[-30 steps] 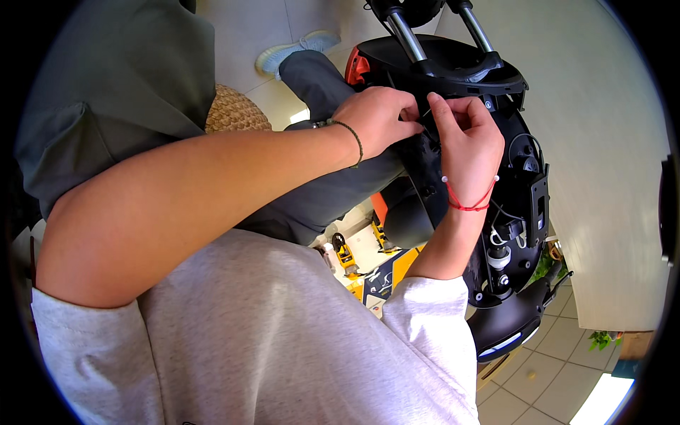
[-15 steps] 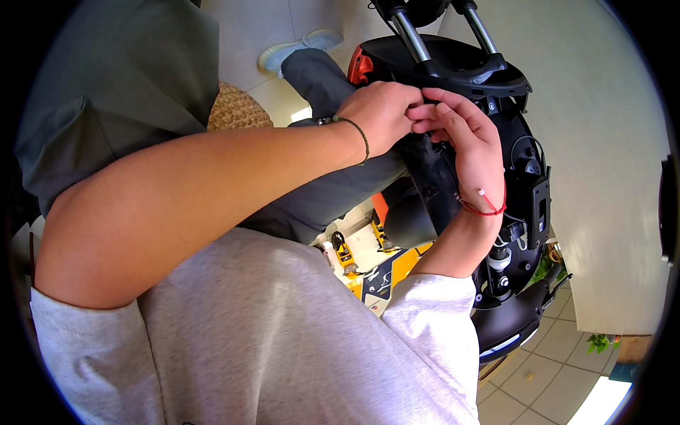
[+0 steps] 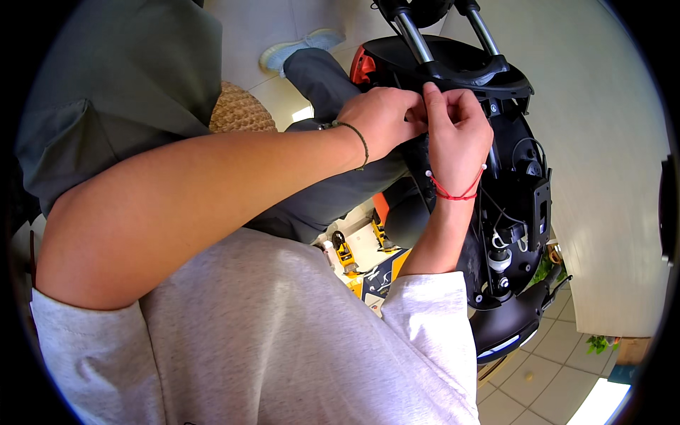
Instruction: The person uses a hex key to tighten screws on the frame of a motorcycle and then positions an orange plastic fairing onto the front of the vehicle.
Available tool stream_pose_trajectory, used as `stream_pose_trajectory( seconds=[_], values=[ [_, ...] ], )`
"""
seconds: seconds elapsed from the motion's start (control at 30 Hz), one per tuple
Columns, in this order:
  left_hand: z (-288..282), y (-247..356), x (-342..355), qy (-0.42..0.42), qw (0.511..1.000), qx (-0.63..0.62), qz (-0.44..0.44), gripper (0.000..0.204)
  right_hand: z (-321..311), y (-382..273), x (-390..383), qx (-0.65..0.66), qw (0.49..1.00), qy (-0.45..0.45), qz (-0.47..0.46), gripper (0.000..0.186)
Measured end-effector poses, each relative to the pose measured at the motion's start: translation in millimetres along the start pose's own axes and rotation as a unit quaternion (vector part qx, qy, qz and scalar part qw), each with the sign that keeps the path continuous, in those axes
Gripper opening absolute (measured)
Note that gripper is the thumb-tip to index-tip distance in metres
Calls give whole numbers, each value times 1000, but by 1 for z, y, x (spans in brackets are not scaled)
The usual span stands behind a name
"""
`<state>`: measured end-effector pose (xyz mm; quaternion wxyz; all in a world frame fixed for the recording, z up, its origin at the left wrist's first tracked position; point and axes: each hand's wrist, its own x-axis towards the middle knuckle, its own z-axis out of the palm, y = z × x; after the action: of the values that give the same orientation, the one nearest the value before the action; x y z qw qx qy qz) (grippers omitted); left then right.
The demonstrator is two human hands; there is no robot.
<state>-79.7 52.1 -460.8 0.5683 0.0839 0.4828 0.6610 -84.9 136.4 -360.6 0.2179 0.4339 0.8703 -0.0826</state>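
Observation:
A partly stripped black scooter (image 3: 473,263) lies along my right side, with its frame, wires and brackets bare. At its far end are a curved black fender panel (image 3: 453,55), two shiny fork tubes (image 3: 413,37) and a red lamp (image 3: 363,66). Just below that panel's edge, my left hand (image 3: 379,122) is closed, fingers bent and pinched together. Close against it is my right hand (image 3: 460,138), thumb and fingers drawn into a pinch. Whatever the fingertips hold is hidden between the hands. Lower on the frame sits a round white fitting (image 3: 500,262).
A woven stool (image 3: 242,110) is beside my leg, and my shoe (image 3: 301,51) rests on the floor. Below my arms lie a yellow-and-black tool (image 3: 343,252) and a printed yellow-and-dark sheet (image 3: 379,280). A pale panel (image 3: 602,177) stands at the right, above floor tiles (image 3: 542,375).
My right hand has turned and its spread fingers have drawn into a pinch, with the thumb now near the panel's edge. My left hand stays in almost the same place.

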Motion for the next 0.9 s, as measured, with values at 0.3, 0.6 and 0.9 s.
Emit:
stream_pose_trajectory(
  seconds=[0.3, 0.6, 0.9],
  values=[
    [0, 3, -1, -8, 1000, 12, 0, 16, -21, 0, -2, 242, 955, -96, 144, 21],
    [-1, 0, 0, -9, 1000, 2, 1, 17, -24, -1, -19, -53, 991, 10, -122, 12],
    [-1, 9, -3, -2, 999, 30, -21, 17, -7, -12, -15, -131, 991, 4, 34, 39]
  ],
)
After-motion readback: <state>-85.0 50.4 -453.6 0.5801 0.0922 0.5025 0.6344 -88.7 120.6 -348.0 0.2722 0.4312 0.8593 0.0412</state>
